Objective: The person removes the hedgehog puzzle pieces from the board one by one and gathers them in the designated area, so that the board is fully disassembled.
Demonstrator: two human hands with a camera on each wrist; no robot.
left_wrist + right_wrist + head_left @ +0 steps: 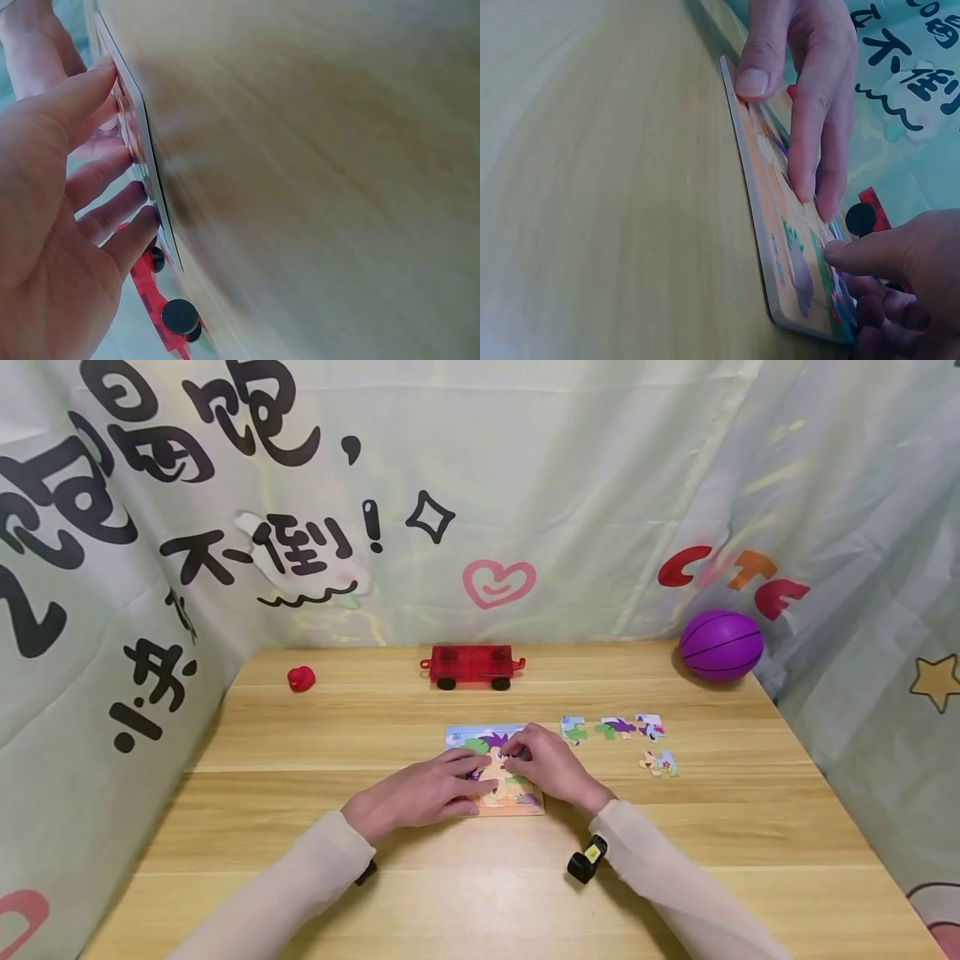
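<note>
Keep your left hand (420,793) flat on the puzzle board (525,806) so it cannot slide on the table (480,893) while your right hand (547,764) works the piece; press straight down with the fingertip rather than dragging, and let the tabs line up with the gap before you add weight; if it resists, lift and turn it a little rather than forcing it.

The board lies in the middle of the table, just near of the red toy cart (472,666); four loose puzzle pieces (618,727) wait to its right, well apart from your hands.

Your left hand lies spread, fingers straight, the fingertips (802,180) resting on the board's near-left part and its edge; it grips nothing. Your right hand is loosely curled over the board's far-right part, thumb (862,251) pressing down on the picture; it seems to pinch a piece at the fingertips, though the wrist view is too close to be sure. Both forearms come in low from the near edge, wrists nearly level with the table.
</note>
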